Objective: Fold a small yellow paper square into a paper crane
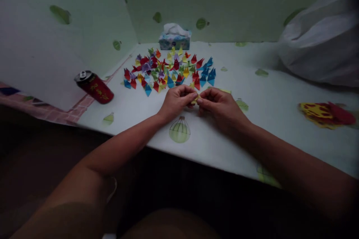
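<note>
Between my two hands is a small piece of yellow paper (pixel 195 99), pinched near the table's middle. My left hand (pixel 179 99) has its thumb and fingers closed on the paper's left side. From the right, my right hand (pixel 217 104) pinches the same piece between thumb and index finger. The fingers cover most of the paper, so its folded shape is hard to make out. Just beyond my hands lie several small folded paper figures (pixel 175 65) in red, blue, yellow, green, purple and orange. Under my right hand's far side a flat yellow-green paper (pixel 226 91) partly shows.
A tissue box (pixel 174 42) stands behind the figures, near the wall. On the left a red can (pixel 97 87) is on the table (pixel 134 119). Red and yellow cut-out pieces (pixel 322 114) lie at the right, below a large white bag (pixel 322 41).
</note>
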`<state>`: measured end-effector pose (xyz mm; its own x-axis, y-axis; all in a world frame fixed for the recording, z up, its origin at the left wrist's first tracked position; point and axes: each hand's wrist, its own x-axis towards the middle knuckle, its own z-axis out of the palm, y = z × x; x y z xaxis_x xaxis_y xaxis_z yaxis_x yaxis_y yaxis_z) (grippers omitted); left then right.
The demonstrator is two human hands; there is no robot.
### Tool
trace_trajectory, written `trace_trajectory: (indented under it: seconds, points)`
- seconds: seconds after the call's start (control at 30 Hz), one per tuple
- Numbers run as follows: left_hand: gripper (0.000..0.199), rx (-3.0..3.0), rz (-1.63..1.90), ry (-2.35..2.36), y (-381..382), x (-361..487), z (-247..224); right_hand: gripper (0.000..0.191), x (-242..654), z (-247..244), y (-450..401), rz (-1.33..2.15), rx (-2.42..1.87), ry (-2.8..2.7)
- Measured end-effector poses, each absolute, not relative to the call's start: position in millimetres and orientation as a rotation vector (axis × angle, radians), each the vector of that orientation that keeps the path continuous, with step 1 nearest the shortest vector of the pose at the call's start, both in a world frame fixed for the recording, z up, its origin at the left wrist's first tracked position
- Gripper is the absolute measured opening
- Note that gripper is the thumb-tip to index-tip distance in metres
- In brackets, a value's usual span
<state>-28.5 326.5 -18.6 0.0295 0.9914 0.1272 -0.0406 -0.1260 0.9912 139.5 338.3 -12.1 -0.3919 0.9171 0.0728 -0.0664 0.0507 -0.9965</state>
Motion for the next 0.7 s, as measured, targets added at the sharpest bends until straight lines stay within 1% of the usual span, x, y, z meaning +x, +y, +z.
trace_trajectory:
  seconds: [0.1, 0.23, 0.43, 0.7]
  points:
    - [0.014, 1.267, 1.377, 1.097, 322, -23, -20, 0.033, 140, -9, 336, 1.480, -0.921, -1.436]
    - [0.011, 1.250, 1.370, 1.083, 312, -17, -18, 0.038, 140, -8, 334, 1.499, -0.906, -1.396]
    - [0.011, 1.305, 1.395, 1.185, 293, -17, -15, 0.035, 140, -5, 327, 1.522, -0.825, -1.454]
    - [0.010, 1.588, 1.251, 1.302, 268, -32, -5, 0.035, 136, -8, 318, 1.627, -0.696, -1.518]
